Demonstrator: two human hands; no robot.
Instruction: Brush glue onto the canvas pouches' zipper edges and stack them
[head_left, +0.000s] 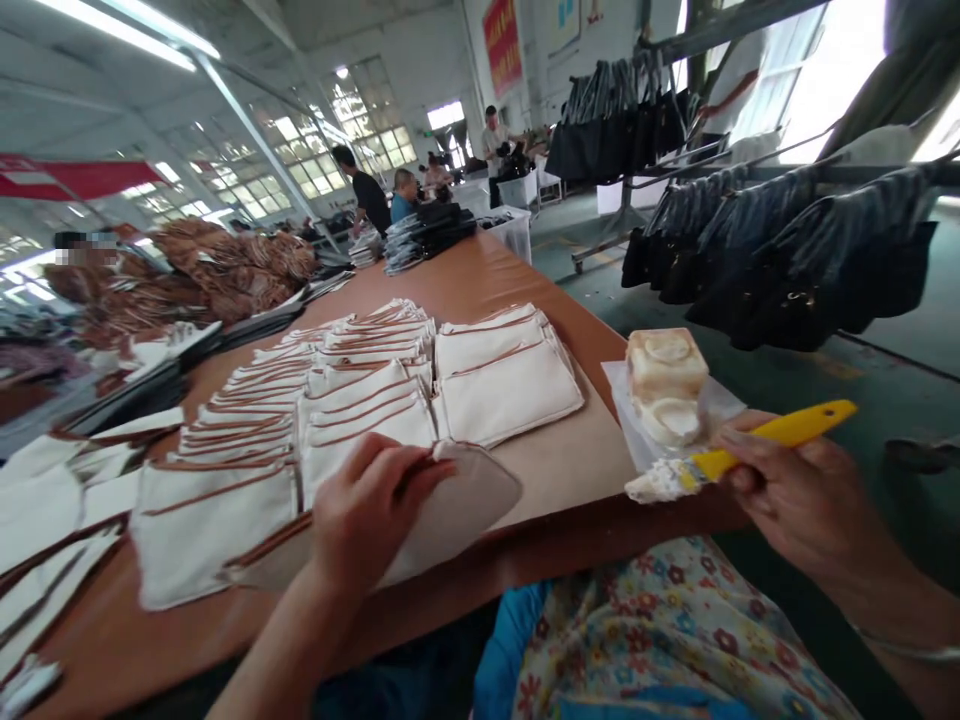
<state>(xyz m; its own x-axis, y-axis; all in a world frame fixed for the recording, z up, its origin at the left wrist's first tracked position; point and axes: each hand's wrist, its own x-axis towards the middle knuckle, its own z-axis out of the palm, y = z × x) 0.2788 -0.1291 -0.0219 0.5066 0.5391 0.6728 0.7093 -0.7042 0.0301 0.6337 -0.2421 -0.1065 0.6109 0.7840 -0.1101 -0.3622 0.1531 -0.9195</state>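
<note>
My left hand [371, 510] is closed on the edge of a white fabric panel [465, 500] with rounded corners, raised a little over the front of the table. In my right hand [787, 490] is a brush [765, 440] with a yellow handle, its bristles coated in white paste and pointing left. Just behind the bristles stands a glue container [667, 370], crusted with pale residue, on a white sheet [716, 405] at the table's right edge. Overlapping rows of white panels with brown edging [502, 390] lie beyond my left hand.
The brown table [510, 265] stretches away from me. White pieces [45, 500] lie at the left, with brown bundles [217, 260] behind. Black bags [787, 260] hang from a rack on the right. Several people are at the far end.
</note>
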